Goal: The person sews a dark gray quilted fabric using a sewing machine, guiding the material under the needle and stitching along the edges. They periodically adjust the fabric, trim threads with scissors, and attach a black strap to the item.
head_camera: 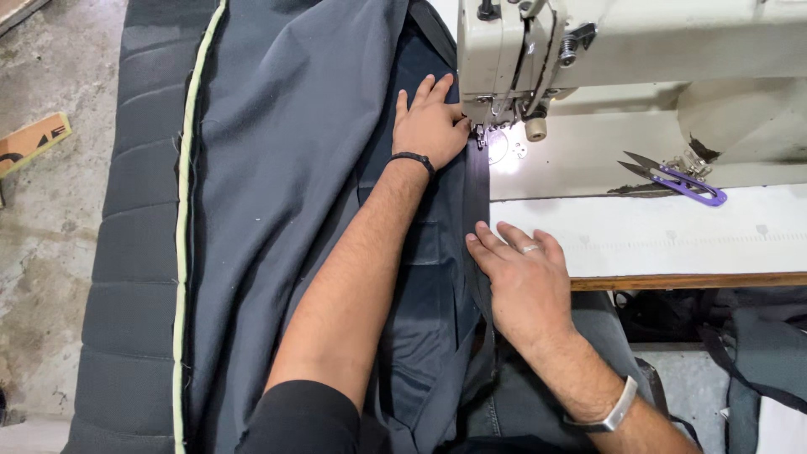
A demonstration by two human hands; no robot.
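Bare concrete floor (42,210) runs down the 9 o'clock side of the workstation, with a yellow-and-black strip (32,141) lying on it. At 3 o'clock stands a white counter (672,240) with a wooden front edge, carrying a cream industrial sewing machine (622,38). Purple thread snips (677,178) lie on the counter to the right of the needle area.

Dark grey fabric (277,168), edged with pale piping (181,235) beside a black quilted panel (134,252), drapes from 12 o'clock down past the counter's left end. A dark strap (477,189) runs from the presser foot (481,134) toward 6 o'clock.

Left hand (430,124), a black band at its wrist, lies flat and open on the fabric, fingers extended toward 12 o'clock, fingertips just beside the presser foot; it grips nothing. Right hand (525,273), ring on one finger and a metal watch at the wrist, rests open with palm down at the counter's edge, fingertips pressing the strap, nothing clasped.
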